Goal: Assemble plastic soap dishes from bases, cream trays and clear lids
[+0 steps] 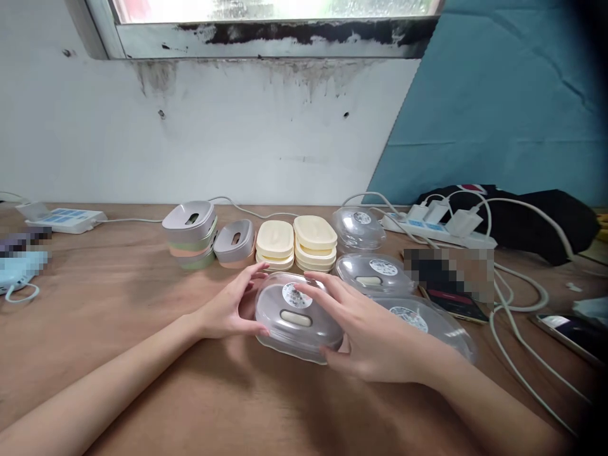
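A soap box (289, 335) with a clear domed lid and a round printed sticker is between my two hands, above the front of the table. Through its lid a grey insert with an oval slot shows. My left hand (230, 310) grips its left end, thumb at the near side and fingers at the far side. Over the right end curves my right hand (365, 326), its fingers across the lid and its thumb low on the near edge. Just behind stand pale yellow trays (315, 233) in two stacks. Beside the right hand lie more clear-lidded boxes (354, 278).
Grey, green and orange trays (190, 237) are stacked at the back left, with a shorter stack (234, 244) alongside. Power strips (71, 220) with cables sit at both sides. Phones (451, 297) and loose white cables (503, 354) occupy the right. A wall closes the back.
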Tool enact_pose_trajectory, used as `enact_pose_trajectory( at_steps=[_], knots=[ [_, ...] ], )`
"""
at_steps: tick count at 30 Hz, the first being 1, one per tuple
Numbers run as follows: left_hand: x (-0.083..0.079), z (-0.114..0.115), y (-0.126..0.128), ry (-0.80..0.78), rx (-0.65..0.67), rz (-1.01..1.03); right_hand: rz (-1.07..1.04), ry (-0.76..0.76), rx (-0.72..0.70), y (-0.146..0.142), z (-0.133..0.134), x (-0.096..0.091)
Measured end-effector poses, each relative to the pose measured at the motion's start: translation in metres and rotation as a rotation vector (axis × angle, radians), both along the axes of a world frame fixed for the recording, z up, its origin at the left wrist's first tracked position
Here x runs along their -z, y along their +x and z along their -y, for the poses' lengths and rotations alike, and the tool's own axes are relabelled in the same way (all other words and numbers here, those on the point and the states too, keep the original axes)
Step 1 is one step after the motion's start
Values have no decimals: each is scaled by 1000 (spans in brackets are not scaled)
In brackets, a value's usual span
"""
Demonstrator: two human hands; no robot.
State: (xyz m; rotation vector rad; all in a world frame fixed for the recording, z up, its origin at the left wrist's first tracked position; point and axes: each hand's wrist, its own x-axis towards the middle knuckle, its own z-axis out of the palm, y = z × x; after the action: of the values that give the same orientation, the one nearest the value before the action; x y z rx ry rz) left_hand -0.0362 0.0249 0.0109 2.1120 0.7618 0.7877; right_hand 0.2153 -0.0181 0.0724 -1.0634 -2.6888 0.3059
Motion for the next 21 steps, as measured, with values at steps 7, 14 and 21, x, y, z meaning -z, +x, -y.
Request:
enact_pose_trajectory(
  at_steps=[7,14,21],
  knots=[
    [-3,4,3,-43,109,-11,26,-94,-36,4,0,0],
    [-2,2,2,10,99,-8,35,-91,-32,4,1,5],
    [-6,4,2,-3,91,1,45,-96,-46,3,0,3]
  ],
)
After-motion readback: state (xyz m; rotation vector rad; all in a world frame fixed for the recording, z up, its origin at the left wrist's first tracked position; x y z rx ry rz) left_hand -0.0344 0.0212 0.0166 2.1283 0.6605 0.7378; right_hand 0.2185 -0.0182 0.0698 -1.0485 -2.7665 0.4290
